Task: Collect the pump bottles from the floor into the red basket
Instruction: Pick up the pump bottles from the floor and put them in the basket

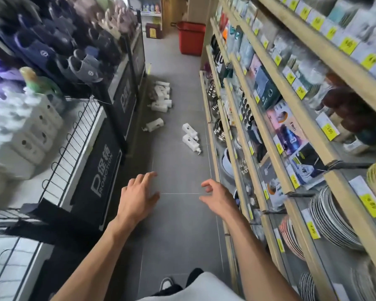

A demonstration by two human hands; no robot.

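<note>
Our left hand [139, 192]: held out over the grey tiled floor [178, 224], palm down, fingers spread and relaxed, holding nothing. Our right hand [215, 196]: out beside the left and apart from it, fingers loosely curled, thumb and forefinger close together, nothing between them. Pump bottles, white, all on the floor ahead of us and well apart from both hands: a pair of bottles [191, 136] lying side by side near the foot of the right-hand shelving [291, 118], pumps pointing toward us; a single bottle [154, 124] on its side near the base of the black promotion stand [102, 170] on the left; a heap of bottles [162, 96] further along against that same side, too jumbled for us to count. Red basket [191, 38]: upright on the floor at the far end of the aisle, beside the end of the right-hand shelving, well beyond the heap; its contents we cannot see. The right-hand shelving: wooden, with yellow price tags, boxed goods and stacked plates [330, 218]. Slippers [52, 51]: racked above the promotion stand. One shoe [166, 283] of ours: at the bottom edge.
</note>
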